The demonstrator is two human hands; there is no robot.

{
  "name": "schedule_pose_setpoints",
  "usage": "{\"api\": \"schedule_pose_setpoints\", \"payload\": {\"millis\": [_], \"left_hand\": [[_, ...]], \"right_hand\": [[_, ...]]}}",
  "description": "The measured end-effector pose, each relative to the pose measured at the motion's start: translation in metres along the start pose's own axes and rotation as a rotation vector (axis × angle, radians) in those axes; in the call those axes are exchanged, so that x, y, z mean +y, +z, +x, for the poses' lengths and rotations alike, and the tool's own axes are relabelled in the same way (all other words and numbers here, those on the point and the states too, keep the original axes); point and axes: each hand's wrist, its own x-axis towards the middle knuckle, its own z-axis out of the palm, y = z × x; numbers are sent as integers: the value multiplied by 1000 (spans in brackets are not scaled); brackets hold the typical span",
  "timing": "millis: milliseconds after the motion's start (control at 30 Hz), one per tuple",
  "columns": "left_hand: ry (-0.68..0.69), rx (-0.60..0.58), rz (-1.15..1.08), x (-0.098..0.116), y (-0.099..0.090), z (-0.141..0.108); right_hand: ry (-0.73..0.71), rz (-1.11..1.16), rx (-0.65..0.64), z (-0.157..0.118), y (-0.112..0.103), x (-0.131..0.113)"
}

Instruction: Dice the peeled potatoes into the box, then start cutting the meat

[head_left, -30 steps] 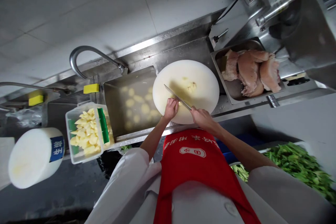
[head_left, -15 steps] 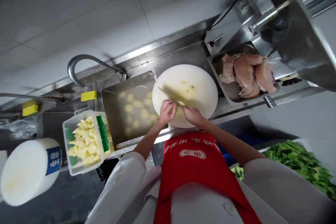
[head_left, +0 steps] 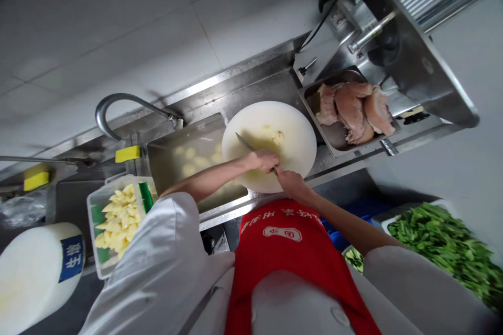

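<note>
A knife (head_left: 244, 141) lies over the round white cutting board (head_left: 291, 115), its blade pointing to the upper left. My right hand (head_left: 291, 183) is closed round the handle at the board's near edge. Directly beside it, above the knife's handle end, is my left hand (head_left: 265, 160), its fingers curled together; what they hold, if anything, is hidden. Small pale scraps (head_left: 278, 137) rest near the board's middle. Peeled potatoes (head_left: 201, 162) sit in the water-filled sink (head_left: 165, 167) left of the board.
Cut pale pieces (head_left: 120, 217) fill a clear bin (head_left: 94, 241) at left. A faucet (head_left: 129, 97) arches over the sink's back. Raw meat (head_left: 351, 110) lies in a metal tray (head_left: 336, 146) at right, below a steel machine (head_left: 432, 63). Leafy greens (head_left: 448, 251) are at lower right.
My left hand has moved right across the knife, close to my right hand, and my left forearm now crosses the sink. The view has shifted slightly.
</note>
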Motion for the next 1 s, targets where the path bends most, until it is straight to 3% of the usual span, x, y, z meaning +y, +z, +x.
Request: {"api": "schedule_pose_setpoints", "payload": {"millis": [100, 133, 367, 533, 633, 733, 800, 833, 867, 1000], "left_hand": [[92, -274, 4, -2, -6, 5], [102, -302, 16, -1, -10, 6], [142, -283, 89, 16, -40, 2], [155, -260, -103, 17, -61, 2], [114, -102, -320, 15, -78, -6], [-57, 359, -343, 9, -85, -35], [-145, 640, -199, 3, -71, -62], [-150, 702, -110, 0, -57, -76], [-140, 716, -24, -2, -40, -89], [-99, 497, 177, -5, 35, -123]], "right_hand": [[15, 7, 16, 3, -3, -1], [15, 6, 18, 4, -3, -1], [30, 17, 67, 6, 5, -2], [21, 23, 89, 6, 4, -2], [-9, 19, 73, 5, 0, 3], [-1, 26, 38, 5, -2, 8], [14, 45, 9, 7, -4, 9], [13, 55, -4, 9, -6, 10], [0, 64, -16, 12, -9, 9], [-53, 90, -51, 27, -22, 4]]}}
